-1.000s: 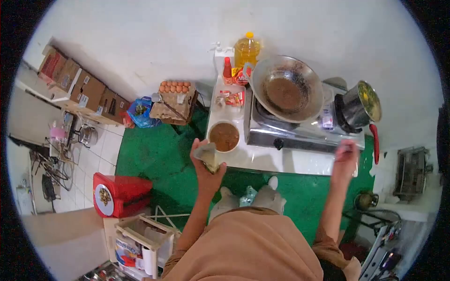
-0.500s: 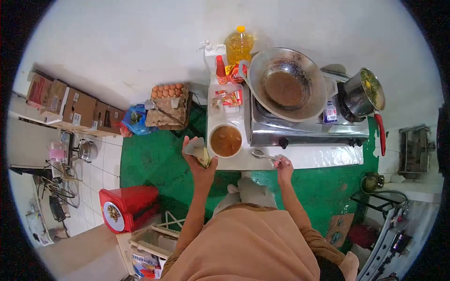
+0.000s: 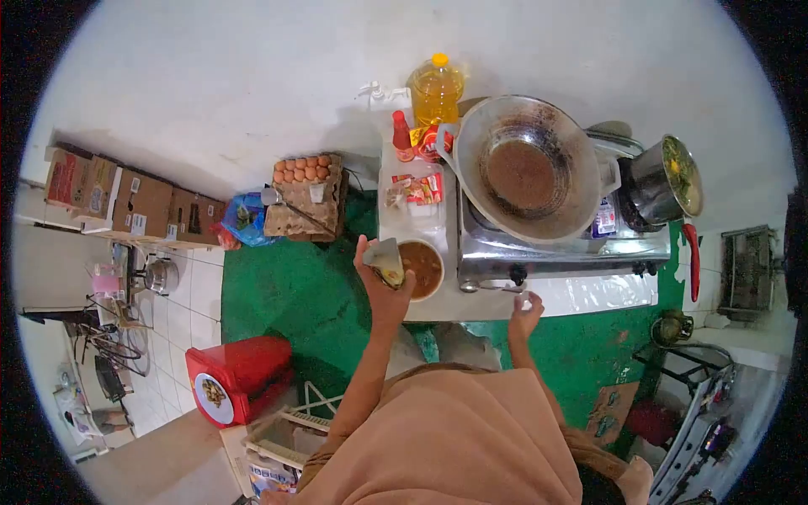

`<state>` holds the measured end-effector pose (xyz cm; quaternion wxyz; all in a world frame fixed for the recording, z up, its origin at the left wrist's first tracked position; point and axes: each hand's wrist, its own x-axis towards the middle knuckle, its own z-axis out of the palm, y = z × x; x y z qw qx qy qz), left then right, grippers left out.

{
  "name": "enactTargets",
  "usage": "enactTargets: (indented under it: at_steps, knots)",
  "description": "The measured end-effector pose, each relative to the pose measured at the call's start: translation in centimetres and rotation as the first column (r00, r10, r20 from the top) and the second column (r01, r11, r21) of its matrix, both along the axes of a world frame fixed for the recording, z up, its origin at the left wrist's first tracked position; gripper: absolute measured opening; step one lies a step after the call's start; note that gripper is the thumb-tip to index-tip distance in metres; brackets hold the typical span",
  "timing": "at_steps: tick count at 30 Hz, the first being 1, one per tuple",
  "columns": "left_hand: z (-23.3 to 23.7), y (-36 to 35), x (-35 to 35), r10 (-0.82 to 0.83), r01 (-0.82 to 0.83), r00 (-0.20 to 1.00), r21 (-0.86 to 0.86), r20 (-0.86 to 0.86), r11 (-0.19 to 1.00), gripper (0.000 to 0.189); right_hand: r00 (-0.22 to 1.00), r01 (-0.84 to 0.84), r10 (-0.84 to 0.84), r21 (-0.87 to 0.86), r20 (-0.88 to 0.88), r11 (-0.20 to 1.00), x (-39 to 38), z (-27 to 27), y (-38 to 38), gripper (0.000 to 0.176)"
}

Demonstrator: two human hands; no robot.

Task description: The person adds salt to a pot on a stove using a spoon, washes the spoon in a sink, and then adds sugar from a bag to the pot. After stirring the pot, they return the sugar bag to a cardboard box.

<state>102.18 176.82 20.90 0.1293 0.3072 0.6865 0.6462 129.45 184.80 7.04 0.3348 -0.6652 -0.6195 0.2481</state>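
Observation:
My left hand (image 3: 390, 296) is closed around a small torn-looking packet (image 3: 385, 255), greyish with yellow-green print, at the left side of a white bowl (image 3: 440, 284). Brown soup with lumps in it (image 3: 423, 268) fills the bowl, partly hidden by my left hand and the packet. To the right, my right hand (image 3: 526, 315) pinches the handle end of a metal spoon (image 3: 471, 286). The spoon's head lies close to the front left corner of the stove, apart from the bowl.
On the stove (image 3: 555, 265) stand a large wok (image 3: 497, 198) and a pot with a red handle (image 3: 652, 185). Behind the bowl are a tray with sachets (image 3: 418, 190), a red sauce bottle (image 3: 402, 139) and cooking oil (image 3: 438, 97). Eggs (image 3: 301, 168) sit on cartons at left.
The view has shifted, so the table appears lower and further right. My left hand with the packet has come closer to the bowl and now overlaps its left edge. My right hand keeps the spoon.

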Motion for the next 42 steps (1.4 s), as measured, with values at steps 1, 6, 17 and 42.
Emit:
enactTargets:
  at_steps: [1, 6, 17, 42]
  knots:
    - [-0.3, 0.4, -0.5, -0.007, 0.007, 1.000, 0.003, 0.000, 1.000, 0.090, 0.991, -0.001, -0.019, -0.153, -0.130, 0.988, 0.0, 1.2, -0.4, 0.036]
    - [-2.5, 1.6, -2.6, -0.007, 0.009, 0.976, 0.009, -0.220, 1.000, 0.085, 0.765, -0.544, 0.382, -0.203, -0.518, 0.814, -11.2, 15.3, -2.9, 0.035]
    - [-4.0, 1.3, -9.5, -0.522, 0.412, 0.758, -0.333, -0.392, 0.848, 0.091, 0.927, -0.374, 0.366, -0.131, -0.086, 0.918, -24.5, 15.1, 1.3, 0.014]
    - [-10.9, 8.3, -15.2, -0.751, 0.356, 0.511, -0.693, -0.418, 0.628, 0.047, 0.802, -0.237, 0.320, -0.223, 0.504, 0.946, -29.2, 4.6, 8.7, 0.020]
